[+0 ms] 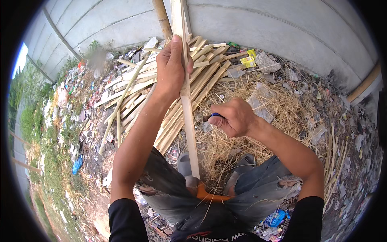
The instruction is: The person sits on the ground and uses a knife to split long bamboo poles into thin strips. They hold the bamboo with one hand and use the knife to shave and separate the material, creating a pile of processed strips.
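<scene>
My left hand (174,66) is closed around a long, pale bamboo slat (188,121), thumb on its upper face. The slat stands nearly upright in view, its lower end between my feet by an orange seat edge (211,197). My right hand (234,117) is closed on a small tool with a blue handle and a short dark blade, which looks like a knife (216,115). Its blade points toward the slat but is apart from it. Most of the handle is hidden in my fist. Behind my left hand lies a pile of cut bamboo slats (209,80).
Curly straw-coloured shavings (282,107) cover the ground at right. A grey panel wall (258,24) stands beyond, with a bamboo pole (162,18) against it. Litter is scattered around, including a blue wrapper (77,165). My knees frame the work area.
</scene>
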The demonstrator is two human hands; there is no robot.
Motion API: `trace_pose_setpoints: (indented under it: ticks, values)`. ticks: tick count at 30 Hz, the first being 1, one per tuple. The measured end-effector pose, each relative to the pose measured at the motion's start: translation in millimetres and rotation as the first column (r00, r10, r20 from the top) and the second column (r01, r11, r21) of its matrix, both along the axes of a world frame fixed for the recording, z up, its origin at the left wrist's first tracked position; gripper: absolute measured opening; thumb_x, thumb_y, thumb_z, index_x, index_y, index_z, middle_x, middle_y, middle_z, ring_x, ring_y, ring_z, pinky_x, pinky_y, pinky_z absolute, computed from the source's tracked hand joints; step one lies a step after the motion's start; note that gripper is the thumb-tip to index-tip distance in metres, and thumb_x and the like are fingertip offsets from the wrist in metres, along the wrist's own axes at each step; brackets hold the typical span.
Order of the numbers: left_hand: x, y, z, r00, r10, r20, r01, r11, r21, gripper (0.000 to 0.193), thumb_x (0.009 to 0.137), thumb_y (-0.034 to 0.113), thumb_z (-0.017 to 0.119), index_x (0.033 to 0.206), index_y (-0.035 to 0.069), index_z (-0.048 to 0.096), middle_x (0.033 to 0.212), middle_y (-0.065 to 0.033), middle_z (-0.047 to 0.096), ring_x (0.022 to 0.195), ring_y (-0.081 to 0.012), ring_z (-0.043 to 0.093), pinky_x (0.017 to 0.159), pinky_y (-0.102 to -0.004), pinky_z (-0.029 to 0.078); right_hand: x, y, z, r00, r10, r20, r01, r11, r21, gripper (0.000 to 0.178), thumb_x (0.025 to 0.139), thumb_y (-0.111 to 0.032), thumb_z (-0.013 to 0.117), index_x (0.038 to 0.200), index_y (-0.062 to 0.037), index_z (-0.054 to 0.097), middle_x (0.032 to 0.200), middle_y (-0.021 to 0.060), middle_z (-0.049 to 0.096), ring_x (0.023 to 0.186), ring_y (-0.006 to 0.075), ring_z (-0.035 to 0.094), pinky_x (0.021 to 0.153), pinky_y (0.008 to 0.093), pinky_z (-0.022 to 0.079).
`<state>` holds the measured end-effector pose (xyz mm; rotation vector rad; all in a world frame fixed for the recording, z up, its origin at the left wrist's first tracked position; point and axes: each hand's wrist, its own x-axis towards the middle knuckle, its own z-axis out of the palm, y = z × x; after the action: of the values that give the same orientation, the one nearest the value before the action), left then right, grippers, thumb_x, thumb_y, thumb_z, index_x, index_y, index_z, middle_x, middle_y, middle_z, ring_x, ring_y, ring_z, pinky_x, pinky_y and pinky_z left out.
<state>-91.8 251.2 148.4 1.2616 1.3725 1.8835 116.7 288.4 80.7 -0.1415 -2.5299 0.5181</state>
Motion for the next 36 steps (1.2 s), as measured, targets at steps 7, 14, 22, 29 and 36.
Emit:
trace_pose_setpoints:
  ticks: [7,14,22,29,36]
  values:
    - [25,-11,-9,0.998,-0.056,0.011,0.057,0.989,-0.135,0.047,0.110,0.049,0.045,0.088,0.010,0.060,0.058,0.0001,0.055,0.051,-0.0063,0.046,0.051,-0.0239,0.036,-19,4,18,0.986,-0.138,-0.098,0.146,0.986,0.075,0.039,0.099,-0.040,0.061,0.074,-0.0098,0.064,0.058,0.0141,0.062,0.054,0.0368,0.065,0.050,0.0454,0.049]
    - [-12,0,33,0.989,0.139,-0.057,-0.142,0.989,-0.035,0.049,0.110,0.046,0.045,0.086,0.007,0.063,0.059,-0.0014,0.059,0.052,-0.0067,0.048,0.050,-0.0259,0.039,-9,-74,-46,0.888,0.196,0.415,-0.253,0.964,0.086,0.044,0.096,-0.048,0.063,0.072,-0.0117,0.062,0.057,0.0101,0.060,0.051,0.0334,0.063,0.046,0.0443,0.048]
    - [0,-15,-1,0.984,0.079,-0.162,-0.093,0.993,-0.078,0.046,0.107,0.044,0.055,0.093,0.003,0.069,0.061,-0.0014,0.060,0.053,-0.0069,0.054,0.051,-0.0260,0.039,-17,-8,24,0.973,-0.196,-0.122,0.212,0.967,0.139,0.040,0.100,-0.039,0.061,0.075,-0.0071,0.062,0.055,0.0124,0.060,0.052,0.0345,0.065,0.047,0.0447,0.048]
    - [16,-14,-7,0.993,0.002,-0.116,-0.018,0.991,-0.133,0.043,0.107,0.039,0.056,0.088,0.002,0.068,0.062,-0.0031,0.062,0.055,-0.0076,0.058,0.051,-0.0255,0.041,-31,-7,19,0.973,-0.214,-0.088,0.223,0.970,0.101,0.042,0.101,-0.038,0.060,0.073,-0.0062,0.063,0.055,0.0157,0.060,0.050,0.0378,0.063,0.048,0.0472,0.048]
    - [16,-14,-24,0.986,0.021,-0.168,-0.050,0.984,-0.169,0.045,0.106,0.043,0.057,0.088,0.003,0.069,0.062,-0.0032,0.063,0.052,-0.0070,0.054,0.051,-0.0262,0.040,-26,-25,2,0.955,0.023,0.296,-0.022,1.000,-0.006,0.040,0.099,-0.041,0.061,0.077,-0.0086,0.067,0.059,0.0158,0.063,0.056,0.0389,0.065,0.055,0.0491,0.051]
